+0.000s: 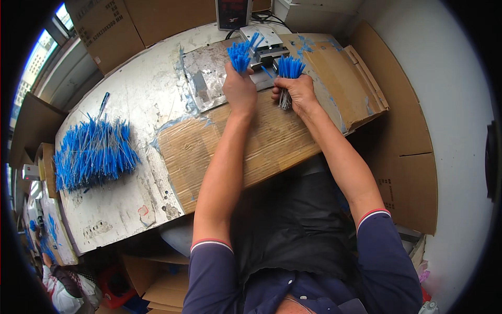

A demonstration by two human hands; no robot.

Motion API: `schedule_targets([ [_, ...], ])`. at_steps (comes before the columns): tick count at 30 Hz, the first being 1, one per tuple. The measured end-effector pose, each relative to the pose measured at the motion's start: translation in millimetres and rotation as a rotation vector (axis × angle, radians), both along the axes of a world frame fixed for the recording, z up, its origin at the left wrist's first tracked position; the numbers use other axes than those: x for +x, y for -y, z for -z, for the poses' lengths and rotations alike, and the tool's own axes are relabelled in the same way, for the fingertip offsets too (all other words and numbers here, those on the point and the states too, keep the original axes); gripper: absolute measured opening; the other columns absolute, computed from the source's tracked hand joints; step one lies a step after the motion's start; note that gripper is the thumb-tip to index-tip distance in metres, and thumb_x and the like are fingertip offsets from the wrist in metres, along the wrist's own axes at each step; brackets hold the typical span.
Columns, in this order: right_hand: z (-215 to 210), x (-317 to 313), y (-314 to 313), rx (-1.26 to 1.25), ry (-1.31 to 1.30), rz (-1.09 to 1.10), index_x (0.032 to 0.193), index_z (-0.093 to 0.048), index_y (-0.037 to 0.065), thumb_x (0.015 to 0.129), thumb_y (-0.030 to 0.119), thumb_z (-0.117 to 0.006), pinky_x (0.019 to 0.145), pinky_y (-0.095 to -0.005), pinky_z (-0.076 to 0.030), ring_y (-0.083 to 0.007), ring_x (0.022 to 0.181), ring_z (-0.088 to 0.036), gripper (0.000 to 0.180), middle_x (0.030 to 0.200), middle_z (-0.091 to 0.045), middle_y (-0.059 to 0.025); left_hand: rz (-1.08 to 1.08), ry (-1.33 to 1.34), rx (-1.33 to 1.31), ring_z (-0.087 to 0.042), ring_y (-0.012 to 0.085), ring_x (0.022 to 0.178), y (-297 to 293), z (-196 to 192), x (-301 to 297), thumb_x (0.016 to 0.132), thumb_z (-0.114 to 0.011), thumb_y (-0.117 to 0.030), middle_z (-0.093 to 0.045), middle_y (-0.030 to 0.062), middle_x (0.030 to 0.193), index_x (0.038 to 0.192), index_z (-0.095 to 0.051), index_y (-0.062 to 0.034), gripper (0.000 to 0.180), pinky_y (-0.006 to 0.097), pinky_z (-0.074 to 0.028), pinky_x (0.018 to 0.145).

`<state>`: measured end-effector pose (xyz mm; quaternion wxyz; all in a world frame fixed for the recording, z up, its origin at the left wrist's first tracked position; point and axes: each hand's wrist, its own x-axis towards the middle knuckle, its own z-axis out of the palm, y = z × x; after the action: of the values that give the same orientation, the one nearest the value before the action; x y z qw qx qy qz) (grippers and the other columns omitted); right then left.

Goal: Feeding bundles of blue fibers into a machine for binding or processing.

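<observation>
My left hand (240,91) is closed around a bundle of blue-ended thin wires (240,56), whose blue ends fan out above the fist. To its right, my right hand (300,91) grips a second bundle of blue-ended wires (291,67); its blue ends point up and pale bare wire ends hang below the fingers. Between the hands, one blue piece (267,72) slants beside a small metal fixture (269,54). I cannot tell whether that piece is held or resting there. A metal plate (209,78) lies under and left of the fixture.
A large pile of blue-ended wires (97,152) covers the table's left side, a pen (103,103) behind it. Flattened cardboard (209,157) lines the near edge; a cardboard box (334,78) sits right. A display box (232,14) stands behind. Another person (70,288) is at lower left.
</observation>
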<state>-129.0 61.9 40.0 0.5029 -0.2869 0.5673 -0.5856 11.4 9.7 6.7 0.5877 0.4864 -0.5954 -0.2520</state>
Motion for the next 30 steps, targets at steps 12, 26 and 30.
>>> schedule_targets([
  [12,5.9,4.5,24.5,0.036,-0.128,0.273,0.075,-0.063,-0.007,0.08,-0.007,-0.068,0.045,-0.0348,-0.058,-0.0225,0.051,-0.065,0.007,0.066,-0.064,-0.0138,-0.039,-0.08,0.044,-0.07,0.0349,0.078,4.3,1.0,4.2,0.093,-0.058,-0.003,-0.071,0.0111,0.081,0.104,-0.058,-0.0058,0.011,0.046,-0.051,0.07],
  [26,4.3,-9.7,19.2,-0.005,0.121,0.192,0.081,-0.064,-0.008,0.08,-0.002,-0.075,0.045,-0.0371,-0.059,-0.0255,0.053,-0.066,0.012,0.07,-0.066,-0.0166,-0.131,0.34,-0.06,-0.063,0.0414,0.087,4.1,6.0,-2.8,0.087,-0.059,-0.003,-0.066,0.0188,0.089,0.099,-0.058,-0.0042,0.012,0.051,-0.048,0.077],
  [30,3.8,-12.1,13.8,-0.083,0.138,0.196,0.081,-0.065,-0.007,0.079,-0.003,-0.076,0.046,-0.0363,-0.059,-0.0248,0.055,-0.067,0.013,0.071,-0.066,-0.016,-0.052,0.372,-0.038,-0.063,0.0413,0.086,-0.2,-0.2,-2.7,0.087,-0.059,-0.003,-0.066,0.0187,0.089,0.098,-0.058,-0.0038,0.011,0.052,-0.048,0.077],
])
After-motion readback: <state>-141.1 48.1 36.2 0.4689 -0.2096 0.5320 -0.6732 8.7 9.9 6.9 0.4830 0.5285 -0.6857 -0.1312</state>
